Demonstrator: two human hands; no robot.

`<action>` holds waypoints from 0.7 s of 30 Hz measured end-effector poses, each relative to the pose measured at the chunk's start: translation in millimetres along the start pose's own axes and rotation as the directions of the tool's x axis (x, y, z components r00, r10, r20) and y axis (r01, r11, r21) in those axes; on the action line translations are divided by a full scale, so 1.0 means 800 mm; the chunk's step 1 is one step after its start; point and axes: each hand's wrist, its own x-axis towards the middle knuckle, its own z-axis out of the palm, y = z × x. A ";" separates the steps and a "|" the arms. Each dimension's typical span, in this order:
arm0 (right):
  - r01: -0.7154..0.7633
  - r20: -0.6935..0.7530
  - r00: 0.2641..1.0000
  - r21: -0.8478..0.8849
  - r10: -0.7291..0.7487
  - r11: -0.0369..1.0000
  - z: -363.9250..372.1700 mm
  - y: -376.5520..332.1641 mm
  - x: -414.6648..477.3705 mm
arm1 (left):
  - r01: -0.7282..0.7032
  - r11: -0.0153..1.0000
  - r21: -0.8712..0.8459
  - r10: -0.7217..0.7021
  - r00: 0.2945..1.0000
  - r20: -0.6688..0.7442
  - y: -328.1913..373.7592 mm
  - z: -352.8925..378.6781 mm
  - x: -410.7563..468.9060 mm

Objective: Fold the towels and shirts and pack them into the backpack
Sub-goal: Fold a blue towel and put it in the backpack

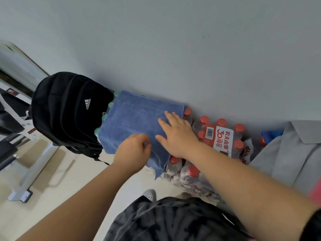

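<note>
Blue towel (135,119): our right hand (177,136) flat atop, left hand (133,150) curled, pinching its edge; backpack (69,110) beyond left hand.

Plain pale-grey wall (173,40) fills top half; soft, even light. Floor (78,171) pale beige, slight sheen. Shrink-wrapped packs of red-cap water bottles (220,136) stacked vs. wall, centre-right. Grey metal frame leg (34,173) w/ black foot on floor at left.

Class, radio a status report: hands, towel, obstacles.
Right hand flat on blue towel, left hand pinching its near edge. Towel on bottle packs, not packed. Backpack alongside, nothing blocking.
</note>
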 end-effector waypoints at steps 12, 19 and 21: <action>-0.373 -0.021 0.928 -0.021 0.373 0.928 0.050 -0.067 0.048 | -0.204 0.891 0.407 0.101 0.960 0.260 -0.142 -0.030 0.098; -0.431 -0.117 0.901 -0.141 0.418 0.891 0.080 -0.071 0.022 | -0.387 0.844 0.371 0.270 0.905 0.329 -0.194 -0.016 0.084; -0.425 -0.113 0.904 -0.139 0.412 0.894 0.085 -0.074 0.009 | -0.426 0.832 0.355 0.317 0.890 0.327 -0.201 -0.018 0.073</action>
